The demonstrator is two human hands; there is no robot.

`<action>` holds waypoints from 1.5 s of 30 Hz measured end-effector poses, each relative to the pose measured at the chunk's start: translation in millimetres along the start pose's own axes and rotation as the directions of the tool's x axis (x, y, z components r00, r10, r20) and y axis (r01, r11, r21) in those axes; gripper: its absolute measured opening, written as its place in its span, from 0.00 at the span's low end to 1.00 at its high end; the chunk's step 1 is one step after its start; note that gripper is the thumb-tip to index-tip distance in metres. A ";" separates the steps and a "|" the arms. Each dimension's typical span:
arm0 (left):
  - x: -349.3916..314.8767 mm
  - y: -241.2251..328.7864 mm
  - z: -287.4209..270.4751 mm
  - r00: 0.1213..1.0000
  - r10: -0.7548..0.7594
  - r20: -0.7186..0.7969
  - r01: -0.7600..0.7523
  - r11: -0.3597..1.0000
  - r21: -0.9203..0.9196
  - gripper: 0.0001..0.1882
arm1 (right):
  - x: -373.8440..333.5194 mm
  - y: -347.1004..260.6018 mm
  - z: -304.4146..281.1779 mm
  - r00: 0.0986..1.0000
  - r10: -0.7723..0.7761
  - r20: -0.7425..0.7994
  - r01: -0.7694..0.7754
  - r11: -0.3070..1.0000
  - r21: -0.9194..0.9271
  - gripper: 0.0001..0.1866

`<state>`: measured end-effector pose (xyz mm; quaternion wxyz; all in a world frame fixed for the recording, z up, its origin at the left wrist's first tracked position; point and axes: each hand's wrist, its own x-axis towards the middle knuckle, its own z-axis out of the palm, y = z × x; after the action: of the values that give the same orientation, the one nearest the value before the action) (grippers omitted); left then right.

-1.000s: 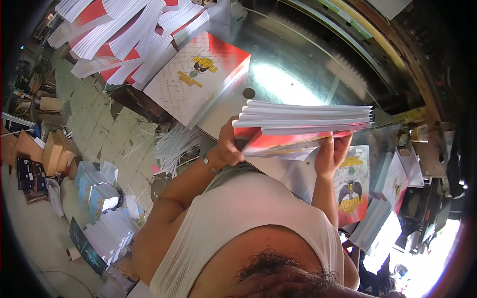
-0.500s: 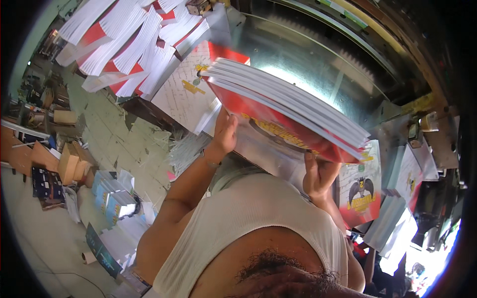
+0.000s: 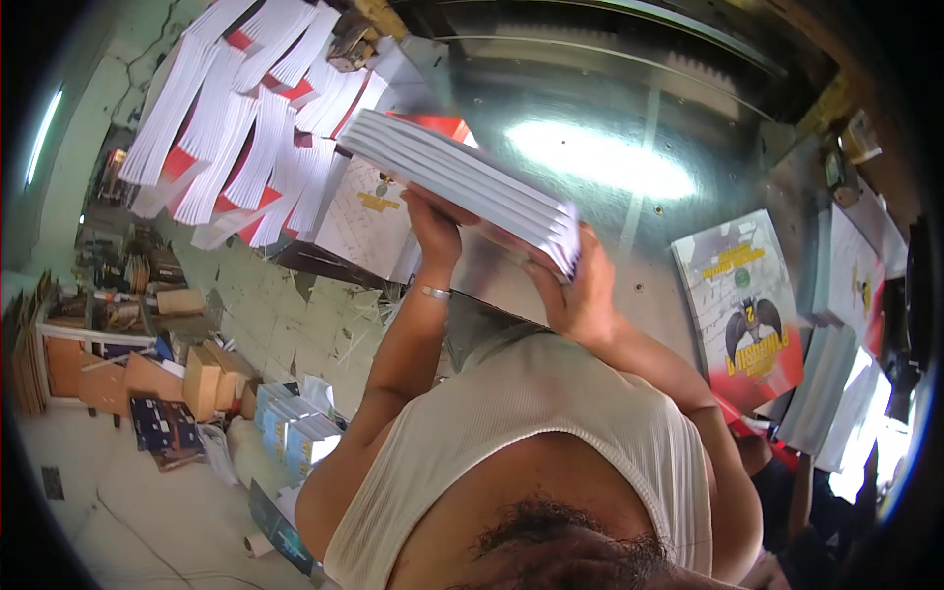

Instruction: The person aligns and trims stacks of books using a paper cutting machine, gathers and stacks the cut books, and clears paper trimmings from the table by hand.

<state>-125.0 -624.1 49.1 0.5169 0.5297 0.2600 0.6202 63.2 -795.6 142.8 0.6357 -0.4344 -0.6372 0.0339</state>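
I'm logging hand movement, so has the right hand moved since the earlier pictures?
Yes. Judged against the grey-and-red book lying at the right, the right hand has moved left, widening the gap between them.

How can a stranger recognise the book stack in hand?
Find the shiny grey metal table. Near its front edge, a slanting, white-edged book stack spans the left hand and right hand. Unlike the red-and-white book pile, it is held.
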 end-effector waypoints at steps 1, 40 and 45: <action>5.2 -6.1 -5.3 1.000 -0.002 0.011 0.003 0.999 -0.047 0.36 | 6.6 0.1 0.4 1.000 0.002 0.018 -0.002 1.000 -0.008 0.29; 6.3 16.3 -31.1 0.988 0.077 -0.131 -0.052 0.982 0.182 0.28 | 0.6 -4.1 42.5 0.999 -0.005 -0.050 0.001 0.997 -0.072 0.31; 15.5 -10.4 -55.3 0.963 0.205 -0.177 -0.160 0.958 0.239 0.19 | -4.6 8.2 56.5 0.999 -0.035 0.021 0.038 0.983 -0.182 0.31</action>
<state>-170.9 -594.0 29.3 0.3659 0.5410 0.3280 0.6825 19.0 -764.5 123.6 0.5881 -0.4785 -0.6513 -0.0323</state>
